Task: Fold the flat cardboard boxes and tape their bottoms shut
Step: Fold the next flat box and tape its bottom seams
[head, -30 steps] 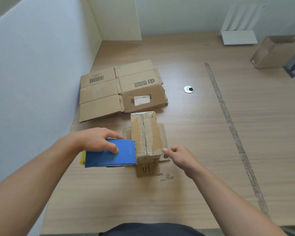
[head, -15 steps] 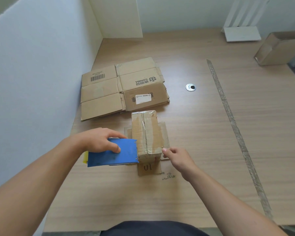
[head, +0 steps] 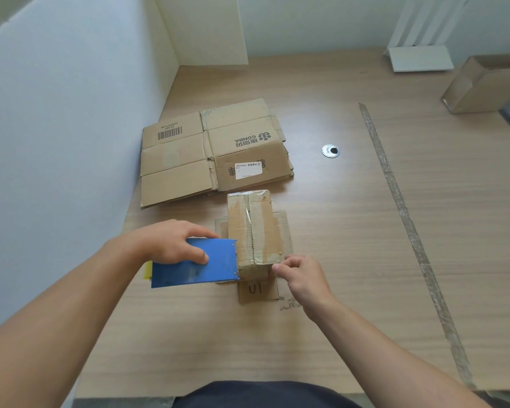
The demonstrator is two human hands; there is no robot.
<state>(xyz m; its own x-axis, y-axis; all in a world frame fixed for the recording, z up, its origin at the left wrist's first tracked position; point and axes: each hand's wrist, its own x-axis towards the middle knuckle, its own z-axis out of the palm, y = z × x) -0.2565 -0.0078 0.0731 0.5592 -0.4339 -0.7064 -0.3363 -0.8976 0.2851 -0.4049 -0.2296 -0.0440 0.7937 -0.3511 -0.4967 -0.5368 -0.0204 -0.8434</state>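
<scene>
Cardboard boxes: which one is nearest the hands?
The small folded brown cardboard box, clear-taped along its top seam. The flat stack lies behind; another box sits far right.

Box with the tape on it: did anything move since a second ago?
Nothing really moved. The left hand still grips the blue tape dispenser against the box, the right hand still pinches at its near right corner, and the flat boxes lie where they were.

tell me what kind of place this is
Likely a packing desk in an office corner: a wooden desk with a cable grommet, a stack of flat cardboard boxes against white partition walls, and a blue tape dispenser in the left hand beside a taped box.
</scene>
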